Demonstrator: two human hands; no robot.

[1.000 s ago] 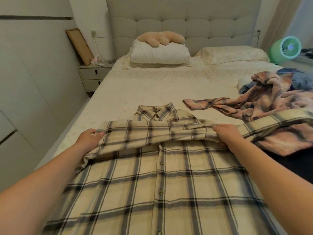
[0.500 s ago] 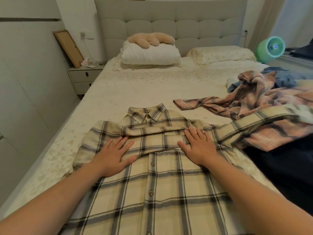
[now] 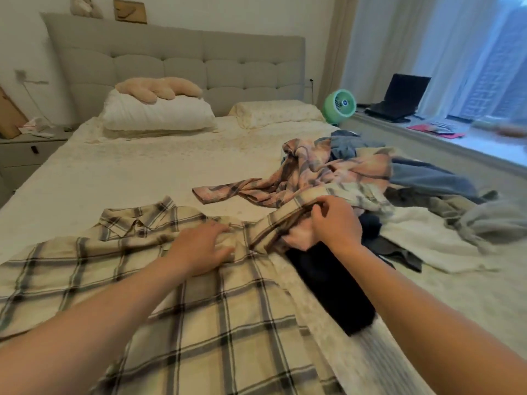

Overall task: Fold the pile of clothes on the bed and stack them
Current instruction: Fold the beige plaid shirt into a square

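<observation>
A cream plaid shirt (image 3: pixel 222 315) lies flat and buttoned on the bed (image 3: pixel 128 172), collar toward the headboard, its left sleeve folded across the chest. My left hand (image 3: pixel 204 246) presses flat on the shirt near its right shoulder. My right hand (image 3: pixel 335 220) pinches the shirt's right sleeve (image 3: pixel 288 220), which stretches out over the pile. The pile of clothes (image 3: pixel 370 178) lies to the right: a pink plaid shirt (image 3: pixel 308 178), blue denim (image 3: pixel 427 178), a dark garment (image 3: pixel 330 289) and a white one (image 3: pixel 422 240).
Two pillows (image 3: pixel 159 115) and a beige plush (image 3: pixel 159 88) sit by the padded headboard. A nightstand (image 3: pixel 25 149) stands at the left. A green fan (image 3: pixel 340 105) and a laptop (image 3: pixel 399 98) sit on the window ledge at the right.
Both hands lifted off the shirt's chest and moved right. My right hand took hold of the right sleeve; my left hand now presses near the shoulder. The view swung to the right.
</observation>
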